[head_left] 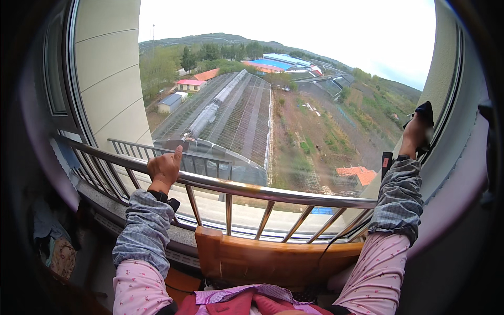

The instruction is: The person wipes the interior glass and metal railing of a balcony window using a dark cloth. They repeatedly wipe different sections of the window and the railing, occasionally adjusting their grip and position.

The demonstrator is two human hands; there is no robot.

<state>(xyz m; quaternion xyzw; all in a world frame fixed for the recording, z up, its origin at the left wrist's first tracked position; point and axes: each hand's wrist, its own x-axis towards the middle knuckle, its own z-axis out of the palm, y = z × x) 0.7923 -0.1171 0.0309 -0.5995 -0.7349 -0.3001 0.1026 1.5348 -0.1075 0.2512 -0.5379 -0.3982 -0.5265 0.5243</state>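
My left hand (165, 167) is closed on the shiny metal railing (241, 189) that runs across the window, with its thumb sticking up. My right hand (416, 132) is raised at the right side of the window, closed on a dark cloth (424, 111). Part of that cloth shows above the fingers and part below, next to the window frame (446, 113). Grey checked sleeve covers (401, 197) lie over pink patterned sleeves on both arms. A dark band circles each wrist.
An orange-brown wooden board (273, 257) stands below the railing, close to my body. A stone sill (178, 236) runs along the window at the left. Pale curtains hang at both sides. Outside, far below, lie a long greenhouse (231, 105), fields and roofs.
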